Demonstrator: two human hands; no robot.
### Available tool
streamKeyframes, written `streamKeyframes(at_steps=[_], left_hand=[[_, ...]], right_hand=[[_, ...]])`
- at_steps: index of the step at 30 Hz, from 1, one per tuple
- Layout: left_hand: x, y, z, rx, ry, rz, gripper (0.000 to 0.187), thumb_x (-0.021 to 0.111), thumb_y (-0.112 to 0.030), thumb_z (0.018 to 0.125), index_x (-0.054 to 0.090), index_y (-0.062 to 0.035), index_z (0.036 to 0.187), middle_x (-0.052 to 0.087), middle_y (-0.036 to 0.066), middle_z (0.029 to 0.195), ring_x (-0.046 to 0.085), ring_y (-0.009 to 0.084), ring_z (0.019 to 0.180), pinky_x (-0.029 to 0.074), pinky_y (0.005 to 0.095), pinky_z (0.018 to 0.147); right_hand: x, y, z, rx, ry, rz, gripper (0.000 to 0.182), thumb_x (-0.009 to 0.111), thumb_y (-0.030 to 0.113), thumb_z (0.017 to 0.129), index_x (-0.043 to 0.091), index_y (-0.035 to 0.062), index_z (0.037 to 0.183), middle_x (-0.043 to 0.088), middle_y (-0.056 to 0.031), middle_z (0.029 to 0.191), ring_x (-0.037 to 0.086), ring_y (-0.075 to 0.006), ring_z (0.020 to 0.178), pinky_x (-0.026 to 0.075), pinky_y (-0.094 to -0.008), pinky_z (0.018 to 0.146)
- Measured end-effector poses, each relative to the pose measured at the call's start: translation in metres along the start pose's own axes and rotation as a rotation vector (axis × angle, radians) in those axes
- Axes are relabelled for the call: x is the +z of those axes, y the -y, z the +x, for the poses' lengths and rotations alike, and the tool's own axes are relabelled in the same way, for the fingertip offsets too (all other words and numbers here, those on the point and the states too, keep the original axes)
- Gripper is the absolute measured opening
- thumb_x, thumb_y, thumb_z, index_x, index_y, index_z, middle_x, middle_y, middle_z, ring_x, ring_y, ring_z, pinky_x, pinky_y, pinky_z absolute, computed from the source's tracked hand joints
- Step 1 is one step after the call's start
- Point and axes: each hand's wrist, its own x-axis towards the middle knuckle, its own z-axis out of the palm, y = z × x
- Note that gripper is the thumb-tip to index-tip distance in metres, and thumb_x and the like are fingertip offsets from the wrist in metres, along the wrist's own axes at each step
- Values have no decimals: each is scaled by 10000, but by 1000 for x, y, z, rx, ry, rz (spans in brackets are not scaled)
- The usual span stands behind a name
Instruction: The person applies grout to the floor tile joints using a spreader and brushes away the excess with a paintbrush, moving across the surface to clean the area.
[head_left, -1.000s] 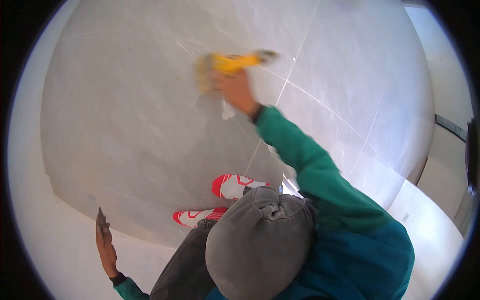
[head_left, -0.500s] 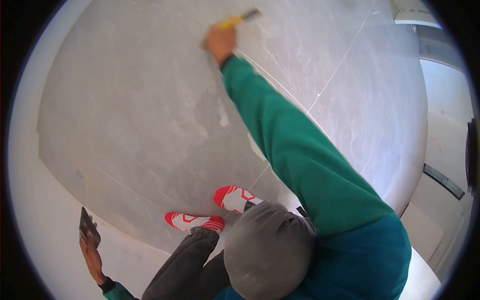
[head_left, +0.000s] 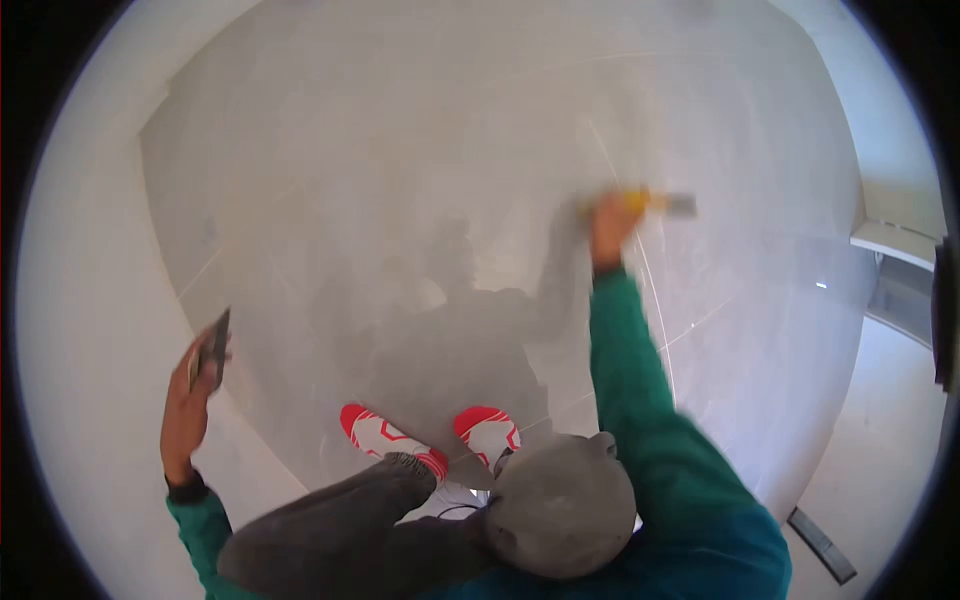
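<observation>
My right hand (head_left: 614, 226) is closed round the yellow handle of a tool (head_left: 640, 202), held out over the grey tiled floor (head_left: 480, 150). The tool's dark, flat end points right and is smeared by motion. At the left, my left hand (head_left: 188, 400) holds a thin dark flat object (head_left: 218, 350) upright, with fingers round its edge; what it is cannot be made out.
Two feet in red and white socks (head_left: 490, 432) stand on the floor below centre. A grey cap (head_left: 565, 505) is at the bottom. Pale walls (head_left: 80, 300) curve round the sides. A dark strip (head_left: 822, 545) lies lower right, and a white ledge (head_left: 895, 243) stands at right.
My right hand has moved right and down in the view with the yellow tool. My left hand has risen with its flat object. The whole view has shifted.
</observation>
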Motion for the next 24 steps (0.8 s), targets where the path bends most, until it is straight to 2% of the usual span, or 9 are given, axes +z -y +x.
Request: streamKeyframes(at_steps=[1,2,3,4,6,10,13,16,24], left_hand=[[1,-13,7,36,-11,-6,457,427,-223,875,380,8,1266,523,127,1120,512,208,991,364,304,887],[4,-27,13,120,13,-9,446,430,-206,874,383,8,1262,527,120,1109,514,206,981,362,302,886],[9,-39,17,199,42,-11,435,433,-189,873,386,8,1258,531,113,1098,517,203,971,361,300,884],[18,-49,21,229,96,-16,450,433,-217,873,387,12,1257,529,117,1100,515,210,985,363,301,887],[31,-46,26,255,172,-80,447,438,-238,875,402,8,1246,532,114,1097,515,210,990,376,302,875],[82,0,40,293,268,-366,430,439,-236,874,419,-3,1236,544,95,1074,507,186,986,365,293,886],[113,36,44,260,320,-456,424,438,-232,873,425,-4,1230,548,86,1061,500,173,980,356,287,892],[119,36,43,231,337,-473,350,420,-203,892,455,-33,1197,541,53,946,470,142,864,367,242,805],[60,67,79,292,184,-581,390,457,-252,876,494,26,1146,588,82,987,535,149,907,401,250,824]], right_hand=[[68,18,51,-42,265,-408,347,594,338,730,548,88,966,600,-147,937,581,-307,847,409,-450,778],[17,67,151,-209,673,-245,337,664,340,660,532,98,853,614,-130,804,592,-293,742,430,-424,662],[31,69,199,-191,703,236,416,717,336,608,544,84,889,611,-138,831,598,-294,724,444,-428,628],[31,71,234,-585,455,242,399,702,313,659,550,56,923,618,-128,844,617,-256,736,478,-394,586],[-37,131,293,573,592,1217,411,660,302,725,549,12,995,612,-116,861,623,-197,728,499,-327,520],[-135,154,322,273,648,1093,457,591,353,777,544,-26,1027,599,-106,845,609,-150,680,494,-253,479],[-165,147,341,91,728,593,547,510,467,806,557,-37,1011,596,-84,800,593,-143,640,492,-232,502],[-193,100,342,90,751,608,549,522,477,800,567,-35,991,596,-82,799,597,-131,649,503,-239,515],[-256,-65,190,567,892,583,388,640,277,776,564,-17,1017,612,-74,872,623,-140,710,549,-282,543]])
